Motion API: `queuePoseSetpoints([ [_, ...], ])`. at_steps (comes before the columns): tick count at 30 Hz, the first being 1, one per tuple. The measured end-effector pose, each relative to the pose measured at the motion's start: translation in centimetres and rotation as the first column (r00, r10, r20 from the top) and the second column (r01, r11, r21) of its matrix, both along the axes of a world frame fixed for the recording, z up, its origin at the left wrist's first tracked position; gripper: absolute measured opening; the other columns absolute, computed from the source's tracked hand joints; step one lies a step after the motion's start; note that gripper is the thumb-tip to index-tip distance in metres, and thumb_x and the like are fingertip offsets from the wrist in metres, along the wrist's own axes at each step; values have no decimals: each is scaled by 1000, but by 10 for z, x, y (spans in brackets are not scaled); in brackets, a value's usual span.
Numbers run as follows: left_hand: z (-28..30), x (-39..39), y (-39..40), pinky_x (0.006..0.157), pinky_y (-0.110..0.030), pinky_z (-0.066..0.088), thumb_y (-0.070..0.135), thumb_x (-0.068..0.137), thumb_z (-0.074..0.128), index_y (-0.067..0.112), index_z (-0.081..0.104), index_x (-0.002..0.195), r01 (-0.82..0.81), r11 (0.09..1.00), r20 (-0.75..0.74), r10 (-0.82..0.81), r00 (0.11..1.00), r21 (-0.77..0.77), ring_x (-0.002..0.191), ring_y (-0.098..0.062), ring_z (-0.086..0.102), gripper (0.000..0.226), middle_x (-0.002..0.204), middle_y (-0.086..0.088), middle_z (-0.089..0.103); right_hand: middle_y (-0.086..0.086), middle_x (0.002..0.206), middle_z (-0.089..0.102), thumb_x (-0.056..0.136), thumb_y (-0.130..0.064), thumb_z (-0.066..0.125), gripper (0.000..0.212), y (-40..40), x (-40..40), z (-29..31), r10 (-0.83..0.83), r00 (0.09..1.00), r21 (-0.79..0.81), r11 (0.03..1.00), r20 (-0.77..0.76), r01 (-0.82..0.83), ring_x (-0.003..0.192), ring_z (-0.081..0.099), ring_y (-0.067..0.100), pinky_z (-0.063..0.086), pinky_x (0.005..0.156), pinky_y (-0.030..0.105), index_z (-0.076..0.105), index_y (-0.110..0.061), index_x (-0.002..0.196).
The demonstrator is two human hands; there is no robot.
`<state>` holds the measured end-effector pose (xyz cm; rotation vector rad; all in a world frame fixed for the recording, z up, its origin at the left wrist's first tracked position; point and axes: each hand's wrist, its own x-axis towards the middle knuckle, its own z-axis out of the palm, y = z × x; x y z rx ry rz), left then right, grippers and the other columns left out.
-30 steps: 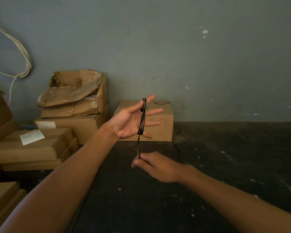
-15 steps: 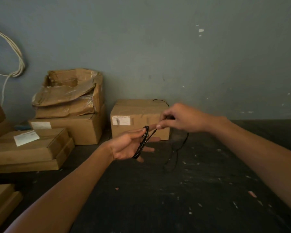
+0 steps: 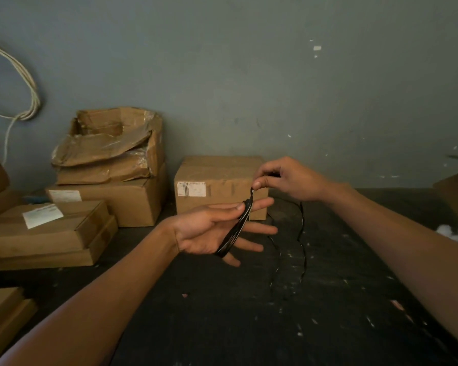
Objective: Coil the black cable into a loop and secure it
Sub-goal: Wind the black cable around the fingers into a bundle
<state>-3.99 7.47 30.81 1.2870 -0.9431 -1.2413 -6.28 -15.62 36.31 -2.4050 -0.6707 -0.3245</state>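
Centrally, black cable (image 3: 234, 229): several thin glossy turns bunched into a narrow flattened coil, long axis running diagonally from lower left, below the palm, to upper right at the fingertips. Upper end narrows to a short twisted strand rising to the right hand. Pale highlights run along the turns. A loose tail hangs from the right hand and trails in wavy lines down onto the dark floor (image 3: 249, 326).

Left hand (image 3: 217, 231): palm up and turned inward, forearm entering from lower left. Fingers spread and extended to the right, mostly open; the coil is wrapped around the four fingers, with the thumb laid against its upper part near the index finger. Coil held in the air, in front of a closed cardboard box (image 3: 217, 186).

Right hand (image 3: 286, 179): forearm entering from lower right, hand higher than the left and just beside its fingertips. Thumb and forefinger pinched shut on the cable strand directly above the coil; remaining fingers curled.

Surroundings: crumpled open carton (image 3: 109, 146) stacked on another box at left; flat labelled boxes (image 3: 48, 233) further left; whitish cord (image 3: 24, 101) looped on the grey-blue wall (image 3: 275, 88).
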Motion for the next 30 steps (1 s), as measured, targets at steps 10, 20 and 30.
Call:
queuePoseSetpoints([
  [10,21,-3,-5,107,-76,14,39,101,41,40,20,154,127,973,-77,-144,987,-194,144,-48,21,56,162,-14,21,-1,94,72,98,-21,51,23,3,6,-73,87,992,320,946,-87,-55,88,68,12,57,81,32,66,-5,106],
  [20,46,10,-16,102,-72,28,38,100,33,42,21,153,25,948,-97,-59,994,-316,143,-52,19,54,162,-15,18,-19,63,55,102,-32,38,17,58,-15,-158,82,951,260,966,-298,-2,52,46,1,39,48,23,55,-38,101],
  [30,42,35,-10,98,-75,31,42,103,26,46,24,151,-182,911,-152,134,979,-370,140,-50,29,48,161,-12,26,-3,67,51,103,-35,34,19,85,-45,-120,216,874,213,968,-435,-133,50,55,11,49,48,25,47,-37,117],
])
